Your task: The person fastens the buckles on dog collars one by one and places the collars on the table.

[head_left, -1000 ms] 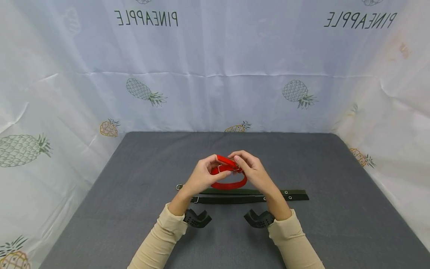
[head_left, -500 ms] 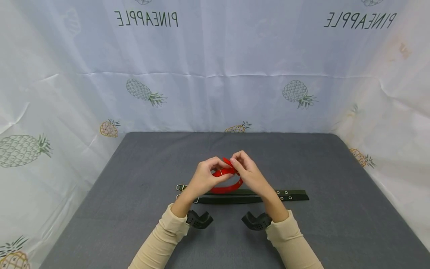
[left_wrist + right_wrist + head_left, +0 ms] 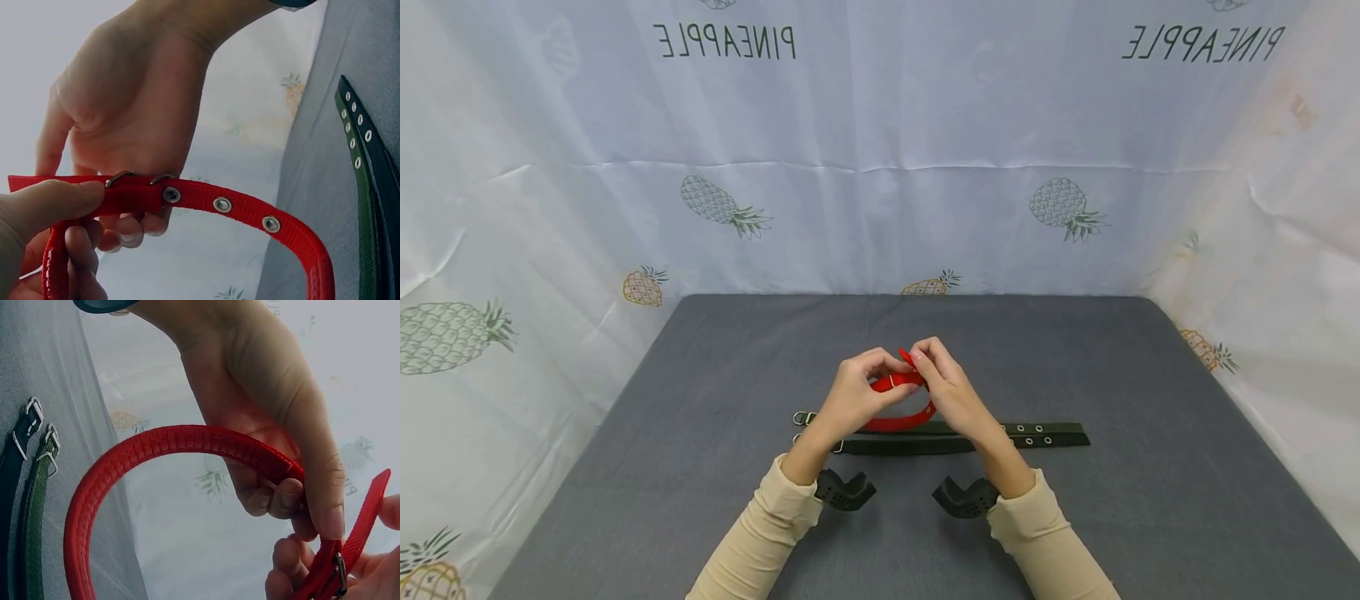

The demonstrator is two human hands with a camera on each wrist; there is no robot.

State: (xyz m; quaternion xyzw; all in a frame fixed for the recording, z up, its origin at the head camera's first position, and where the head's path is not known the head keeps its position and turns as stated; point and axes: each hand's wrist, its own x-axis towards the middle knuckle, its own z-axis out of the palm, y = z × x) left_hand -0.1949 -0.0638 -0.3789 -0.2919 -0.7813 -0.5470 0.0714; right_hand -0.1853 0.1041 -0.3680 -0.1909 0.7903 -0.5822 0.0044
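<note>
Both hands hold a red collar (image 3: 897,423), bent into a loop above the table. My left hand (image 3: 857,393) pinches the band near its metal buckle (image 3: 340,575), thumb on one side and fingers on the other. Beside it, my right hand (image 3: 950,390) pinches the collar at the buckle, where the free tip (image 3: 375,490) of the strap sticks up. Metal-ringed eyelets run along the red strap (image 3: 247,214) in the left wrist view. The fingers hide part of the buckle.
A green collar (image 3: 1060,428) and a black collar (image 3: 910,447) lie flat, side by side, on the grey table (image 3: 737,358) below the hands. Behind hangs a white curtain (image 3: 880,125) with pineapple prints.
My right hand has shifted left, closer to my left hand. The strap's tip, earlier slanted between the hands, now shows shorter beside the right fingertips, and the loop looks narrower.
</note>
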